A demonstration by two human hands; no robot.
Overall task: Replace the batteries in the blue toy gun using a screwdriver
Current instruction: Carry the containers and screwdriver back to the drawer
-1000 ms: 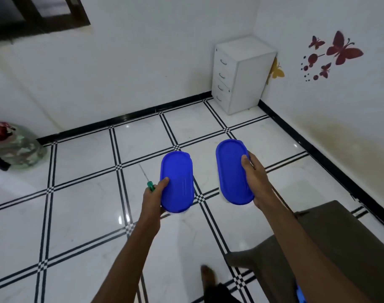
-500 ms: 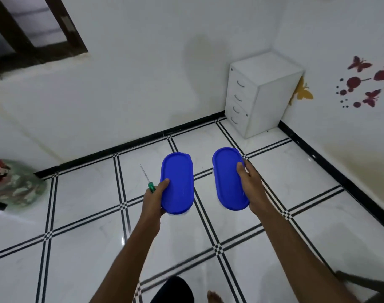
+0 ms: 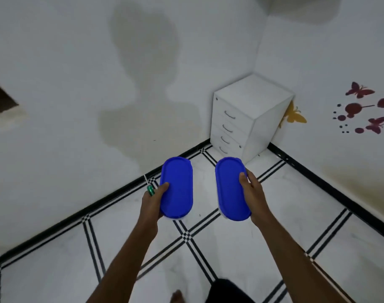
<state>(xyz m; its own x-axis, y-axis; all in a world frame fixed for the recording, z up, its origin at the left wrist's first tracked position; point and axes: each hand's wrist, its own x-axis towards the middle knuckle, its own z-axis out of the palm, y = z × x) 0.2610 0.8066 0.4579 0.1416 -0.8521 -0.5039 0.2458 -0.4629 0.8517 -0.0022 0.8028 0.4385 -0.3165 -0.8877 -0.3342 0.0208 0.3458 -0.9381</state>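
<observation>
- Room corner ahead: white drawer unit (image 3: 248,119) against both walls, black skirting (image 3: 125,189) along the tiled floor (image 3: 296,211).
- Open floor between hands and unit.
- Left hand (image 3: 152,202) grips left blue-lidded container (image 3: 176,186), thumb on lid; green-handled screwdriver (image 3: 149,188) held alongside.
- Right hand (image 3: 253,193) grips right blue-lidded container (image 3: 230,189), thumb on lid.
- Containers apart, side by side; toy gun not visible.
</observation>
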